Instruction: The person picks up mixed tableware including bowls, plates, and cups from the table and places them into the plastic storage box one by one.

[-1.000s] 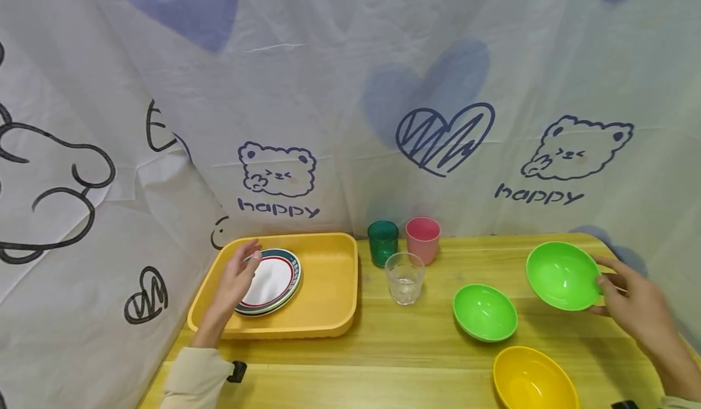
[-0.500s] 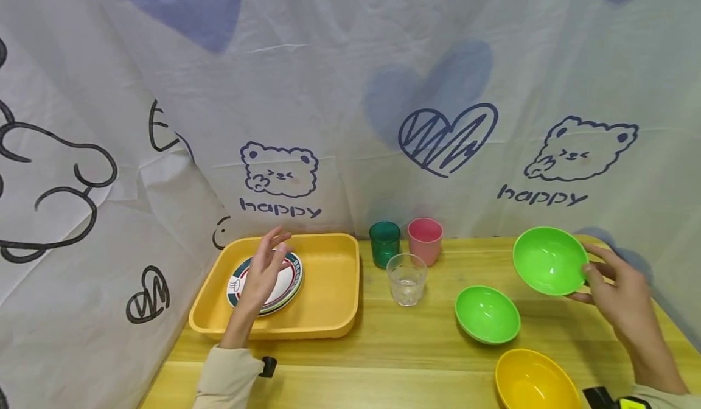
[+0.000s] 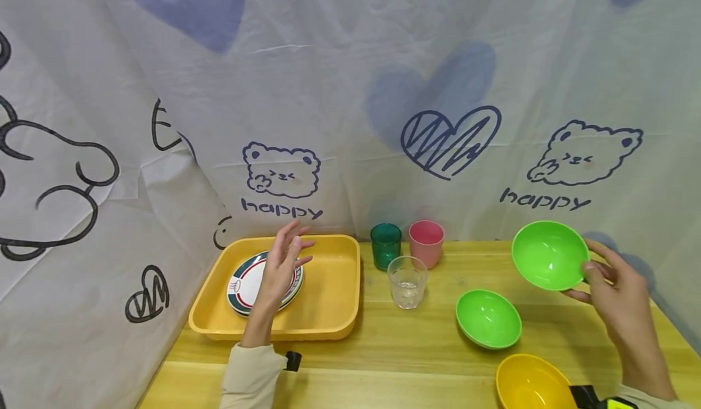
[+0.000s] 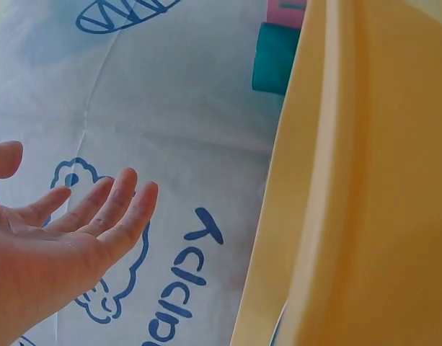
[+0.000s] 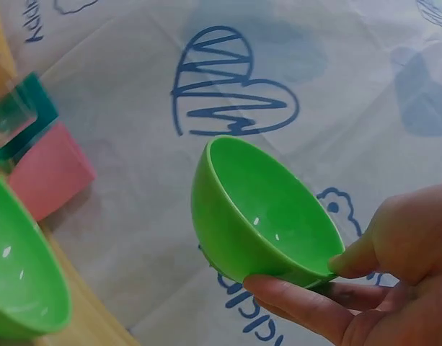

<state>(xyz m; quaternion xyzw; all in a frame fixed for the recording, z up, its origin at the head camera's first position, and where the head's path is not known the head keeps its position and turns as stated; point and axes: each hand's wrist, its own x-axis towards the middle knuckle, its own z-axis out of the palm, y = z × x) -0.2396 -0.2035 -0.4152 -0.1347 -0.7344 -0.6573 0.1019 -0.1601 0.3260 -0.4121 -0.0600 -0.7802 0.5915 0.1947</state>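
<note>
The bench [image 3: 394, 348] bears a tray [image 3: 334, 287] at its back left corner. The left hand [image 3: 278, 275], fingers extended, hovers over plates [image 3: 246, 281]; the right hand [image 3: 624, 296] grips a green bowl [image 3: 549, 255], raised near the back right corner. A pink cup [image 3: 426, 248] stands by the back edge.

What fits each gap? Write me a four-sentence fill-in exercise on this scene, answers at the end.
The bowl in the right grip is ____.
The left grip holds ____.
Beside the green cup stands an opaque cup coloured ____.
In the head view, the tray of plates stands to the green cup's ____.
Missing words: green; nothing; pink; left.
</note>
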